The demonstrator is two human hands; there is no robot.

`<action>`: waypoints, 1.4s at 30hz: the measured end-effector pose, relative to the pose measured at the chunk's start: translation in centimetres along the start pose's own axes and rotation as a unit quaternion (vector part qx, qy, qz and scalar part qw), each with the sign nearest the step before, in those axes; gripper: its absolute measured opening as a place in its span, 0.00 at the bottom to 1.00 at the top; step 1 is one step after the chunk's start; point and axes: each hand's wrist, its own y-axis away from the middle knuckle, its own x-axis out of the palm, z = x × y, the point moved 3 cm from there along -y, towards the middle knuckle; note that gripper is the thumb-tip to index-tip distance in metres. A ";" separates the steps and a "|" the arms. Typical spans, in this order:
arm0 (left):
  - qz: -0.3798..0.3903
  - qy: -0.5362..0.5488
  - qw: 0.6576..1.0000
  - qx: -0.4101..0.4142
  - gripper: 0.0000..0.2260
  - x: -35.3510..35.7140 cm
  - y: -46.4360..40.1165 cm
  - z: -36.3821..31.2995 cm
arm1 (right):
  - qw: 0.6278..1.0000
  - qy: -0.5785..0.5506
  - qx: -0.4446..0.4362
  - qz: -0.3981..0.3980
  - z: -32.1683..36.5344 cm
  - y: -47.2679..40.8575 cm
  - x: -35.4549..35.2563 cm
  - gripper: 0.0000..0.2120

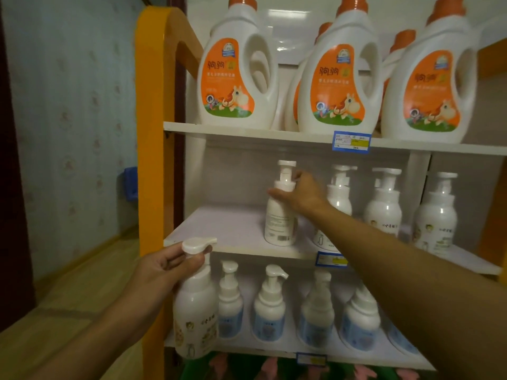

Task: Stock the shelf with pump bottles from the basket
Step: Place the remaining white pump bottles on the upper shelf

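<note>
Orange-framed shelving fills the view, with big handled jugs (237, 75) on the top board and blue-labelled pump bottles (269, 305) on the bottom one. On the middle shelf (219, 231) a row of white bottles (384, 204) stands at the right, leaving bare board at the left. The right hand (297, 192) reaches in and grips the neck of an upright bottle (279, 215) at the row's left end, its back label facing out. The left hand (170, 267) holds a second bottle (196, 305) by the pump neck, fingers curled round it, upright and just below and in front of the shelf's front left edge. The free space lies up and slightly right of that bottle, so the left hand is nearer to it. No basket is in view.
</note>
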 end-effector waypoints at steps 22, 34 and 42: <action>0.014 0.000 1.000 0.022 0.39 1.6 0.4 -0.6 | 0.998 -0.030 -0.040 0.046 -0.7 1.2 0.2 0.22; 0.018 -0.002 1.000 0.018 0.42 2.0 0.7 -0.7 | 0.999 -0.031 -0.033 0.029 -0.7 1.4 -0.6 0.27; 0.018 0.000 1.000 0.013 0.43 2.2 0.9 -0.5 | 1.000 0.014 -0.015 -0.005 -0.3 0.6 0.1 0.30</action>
